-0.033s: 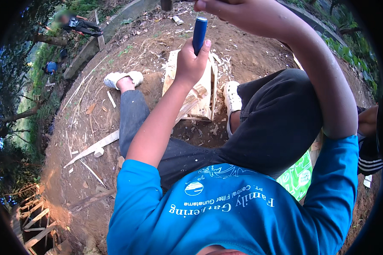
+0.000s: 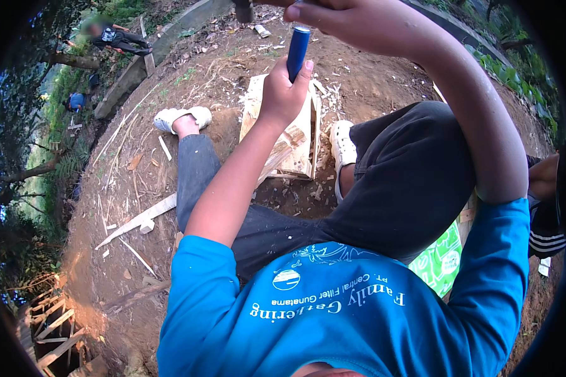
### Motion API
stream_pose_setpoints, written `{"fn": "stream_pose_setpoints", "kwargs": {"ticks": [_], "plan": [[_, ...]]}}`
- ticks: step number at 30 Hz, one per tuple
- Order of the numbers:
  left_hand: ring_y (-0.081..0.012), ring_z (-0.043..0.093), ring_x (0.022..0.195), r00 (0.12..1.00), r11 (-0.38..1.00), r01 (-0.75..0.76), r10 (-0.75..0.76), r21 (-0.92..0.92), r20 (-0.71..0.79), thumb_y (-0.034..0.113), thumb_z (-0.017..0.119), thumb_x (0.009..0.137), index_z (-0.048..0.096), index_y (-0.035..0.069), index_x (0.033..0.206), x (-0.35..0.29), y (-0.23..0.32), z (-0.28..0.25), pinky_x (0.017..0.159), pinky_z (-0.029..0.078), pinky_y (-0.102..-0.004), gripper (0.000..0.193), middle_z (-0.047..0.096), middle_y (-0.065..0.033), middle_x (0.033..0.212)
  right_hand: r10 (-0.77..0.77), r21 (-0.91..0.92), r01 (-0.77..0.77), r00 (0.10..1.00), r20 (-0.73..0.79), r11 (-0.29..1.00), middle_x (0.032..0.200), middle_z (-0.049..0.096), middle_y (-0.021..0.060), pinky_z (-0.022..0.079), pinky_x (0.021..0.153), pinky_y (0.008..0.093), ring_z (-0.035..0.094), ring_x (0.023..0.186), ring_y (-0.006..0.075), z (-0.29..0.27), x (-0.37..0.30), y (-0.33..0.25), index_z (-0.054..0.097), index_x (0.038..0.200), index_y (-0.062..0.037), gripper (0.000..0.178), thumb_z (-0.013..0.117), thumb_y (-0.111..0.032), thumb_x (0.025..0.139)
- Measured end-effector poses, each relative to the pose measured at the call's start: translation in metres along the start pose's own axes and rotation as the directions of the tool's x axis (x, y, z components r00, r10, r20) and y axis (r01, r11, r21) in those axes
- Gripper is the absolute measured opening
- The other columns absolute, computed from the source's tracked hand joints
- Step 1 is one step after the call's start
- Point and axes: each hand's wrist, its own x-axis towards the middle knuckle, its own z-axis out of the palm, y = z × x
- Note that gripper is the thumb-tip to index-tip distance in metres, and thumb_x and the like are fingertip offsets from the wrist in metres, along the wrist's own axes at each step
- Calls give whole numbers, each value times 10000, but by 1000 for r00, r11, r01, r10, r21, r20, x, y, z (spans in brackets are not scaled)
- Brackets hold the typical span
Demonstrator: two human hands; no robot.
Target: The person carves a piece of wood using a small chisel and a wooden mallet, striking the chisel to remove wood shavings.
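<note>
My left hand (image 2: 283,94) is raised and closed around the lower end of a blue cylindrical tool handle (image 2: 297,50), holding it upright above a pale wooden box (image 2: 295,154). The box stands on the dirt between my two white shoes (image 2: 182,116) (image 2: 344,144). My right hand (image 2: 352,22) is at the top edge, just over the blue handle, fingers closed around something with a dark end (image 2: 242,9) that the frame cuts off. I sit in dark trousers and a blue shirt, knees bent.
Wood slats (image 2: 141,220) and chips lie on the bare dirt to my left. A green printed package (image 2: 443,261) sits by my right hip. Another person's striped sleeve (image 2: 547,226) is at the right edge, and a person (image 2: 116,38) crouches far upper left. Wooden frames (image 2: 50,327) lie lower left.
</note>
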Motion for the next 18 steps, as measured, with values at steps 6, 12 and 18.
{"fn": "stream_pose_setpoints", "kwargs": {"ticks": [6, 12, 18], "plan": [[-189, 651, 690, 860, 952, 117, -239, 283, 451, 434, 640, 1016, 648, 11, 1145, 8, 13, 33, 696, 523, -346, 442, 674, -78, 795, -42, 54, 37, 994, 103, 998, 850, 664, 225, 495, 770, 484, 646, 809, 375, -2, -2, 3, 652, 992, 32, 374, 526, -315, 1052], [-137, 566, 702, 922, 988, 145, -156, 58, 354, 458, 666, 997, 655, 25, 1024, 3, 16, 13, 683, 485, -336, 433, 620, -26, 755, -171, 80, 165, 982, 79, 983, 842, 661, 235, 504, 777, 489, 642, 797, 389, 3, 0, 15, 653, 974, 37, 356, 521, -287, 1042], [-14, 286, 473, 991, 850, 120, -135, -512, 7, 309, 585, 1077, 441, 151, 863, -21, 21, -46, 415, 217, -220, 303, 353, 88, 619, 33, 9, -35, 984, 176, 999, 842, 674, 200, 520, 808, 466, 652, 796, 332, -6, -6, -20, 665, 982, 43, 375, 480, -274, 1058]]}}
